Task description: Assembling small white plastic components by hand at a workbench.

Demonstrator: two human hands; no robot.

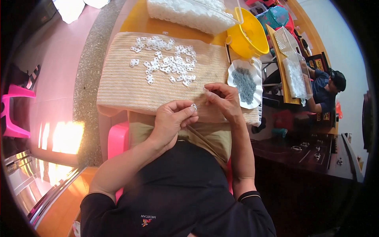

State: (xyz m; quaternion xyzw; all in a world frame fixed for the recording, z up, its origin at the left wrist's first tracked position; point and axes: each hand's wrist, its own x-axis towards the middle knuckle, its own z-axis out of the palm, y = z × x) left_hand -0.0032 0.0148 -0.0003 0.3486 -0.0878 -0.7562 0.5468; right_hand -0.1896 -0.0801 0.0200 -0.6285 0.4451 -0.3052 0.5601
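My left hand (175, 116) is closed, pinching a small white plastic piece (194, 107) with round holes between thumb and forefinger. Close beside it, on the right, my right hand (224, 100) has its thumb and fingertips pressed together; whatever they hold is too small to make out. Beneath both hands spreads a striped beige cloth (118, 79), where many flat white plastic pieces (169, 65) with holes lie loosely scattered. Right of my right hand, a white wavy-edged dish (257, 75) contains a heap of tiny grey parts (244, 85).
At the far edge are a clear bin (237, 17) full of white pieces and a yellow basin (258, 33). Another person (331, 83) sits at the right, by a second clear bin (296, 77) and a white basket (285, 39). A pink stool (15, 112) stands far left.
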